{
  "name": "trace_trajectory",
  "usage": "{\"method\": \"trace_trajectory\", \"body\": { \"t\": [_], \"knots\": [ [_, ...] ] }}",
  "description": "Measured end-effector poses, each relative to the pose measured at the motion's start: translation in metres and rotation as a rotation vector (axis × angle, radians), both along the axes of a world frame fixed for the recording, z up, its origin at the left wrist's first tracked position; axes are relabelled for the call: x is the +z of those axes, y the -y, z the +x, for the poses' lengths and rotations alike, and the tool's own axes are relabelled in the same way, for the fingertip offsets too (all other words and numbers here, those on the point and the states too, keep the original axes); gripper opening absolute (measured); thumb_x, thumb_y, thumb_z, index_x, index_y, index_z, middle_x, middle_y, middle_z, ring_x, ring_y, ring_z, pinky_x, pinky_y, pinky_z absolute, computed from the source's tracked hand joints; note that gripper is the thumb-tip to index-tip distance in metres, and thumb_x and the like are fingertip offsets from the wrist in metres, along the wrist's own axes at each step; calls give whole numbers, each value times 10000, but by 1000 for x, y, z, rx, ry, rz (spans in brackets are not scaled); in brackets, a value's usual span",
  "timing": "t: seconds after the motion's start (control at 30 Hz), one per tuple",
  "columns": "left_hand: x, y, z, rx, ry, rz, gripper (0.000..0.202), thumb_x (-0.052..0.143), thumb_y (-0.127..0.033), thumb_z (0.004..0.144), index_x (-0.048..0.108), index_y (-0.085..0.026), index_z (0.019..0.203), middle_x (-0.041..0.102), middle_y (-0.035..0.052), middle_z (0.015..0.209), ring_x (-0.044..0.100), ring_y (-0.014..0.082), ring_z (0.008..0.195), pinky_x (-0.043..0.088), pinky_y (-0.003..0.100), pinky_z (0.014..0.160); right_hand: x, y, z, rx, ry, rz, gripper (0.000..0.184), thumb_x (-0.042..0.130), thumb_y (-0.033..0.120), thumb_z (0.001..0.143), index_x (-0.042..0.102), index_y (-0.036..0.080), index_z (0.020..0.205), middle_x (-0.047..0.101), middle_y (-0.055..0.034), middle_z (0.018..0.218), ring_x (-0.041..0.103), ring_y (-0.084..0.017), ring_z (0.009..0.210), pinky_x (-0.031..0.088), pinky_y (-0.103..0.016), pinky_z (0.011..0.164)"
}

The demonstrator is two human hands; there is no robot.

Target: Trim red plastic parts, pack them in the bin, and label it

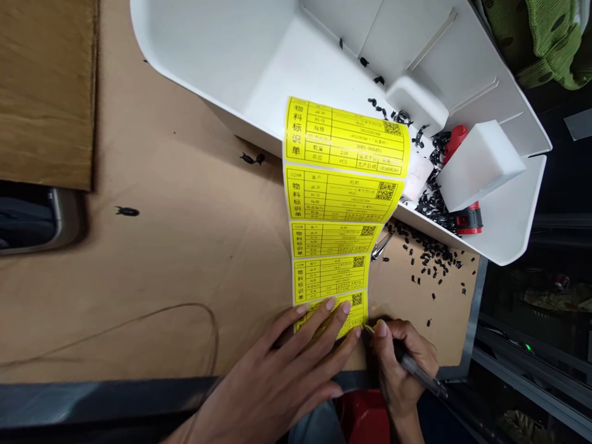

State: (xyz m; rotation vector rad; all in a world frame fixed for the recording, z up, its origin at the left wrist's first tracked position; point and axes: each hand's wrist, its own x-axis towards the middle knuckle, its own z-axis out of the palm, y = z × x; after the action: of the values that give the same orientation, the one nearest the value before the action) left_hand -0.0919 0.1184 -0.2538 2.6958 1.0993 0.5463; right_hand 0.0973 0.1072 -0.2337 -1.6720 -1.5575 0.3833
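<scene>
A strip of yellow printed labels (335, 191) with black tables and QR codes runs from the white bin's rim down to the table's front edge. My left hand (291, 364) lies flat across the lowest label, fingers spread, pressing it on the table. Beside it, my right hand (407, 361) grips a dark pen (423, 373). The pen's tip touches or nearly touches the right edge of that lowest label. Part of the label is hidden under my left fingers. Shiny metal tweezers or a similar tool (380, 248) stick out from beneath the strip.
The tilted white bin (208, 68) holds small black parts (430, 200), a white block (481, 163) and a red-and-black item (469, 220). More black parts (435, 256) lie scattered on the table (152, 277). Cardboard (46, 92) and a phone-like device (28, 216) are at left.
</scene>
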Motion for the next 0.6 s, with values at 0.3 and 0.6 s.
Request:
{"method": "trace_trajectory", "body": {
  "t": [0.3,0.6],
  "knots": [
    [-4,-1,2,0,20,2,488,437,-553,1009,610,-297,1386,545,23,1492,395,217,1385,-19,402,1289,0,1,0,4,-1,4,276,635,165,935,581,190,665,610,62,548,535,-67,439,462,-166,489],
    [-2,-1,1,0,23,7,489,487,-570,984,622,-297,1366,541,28,1482,390,216,1388,-17,397,1293,-1,0,0,16,2,14,272,626,159,941,571,193,677,619,78,576,556,-45,466,480,-136,533]
  ]
}}
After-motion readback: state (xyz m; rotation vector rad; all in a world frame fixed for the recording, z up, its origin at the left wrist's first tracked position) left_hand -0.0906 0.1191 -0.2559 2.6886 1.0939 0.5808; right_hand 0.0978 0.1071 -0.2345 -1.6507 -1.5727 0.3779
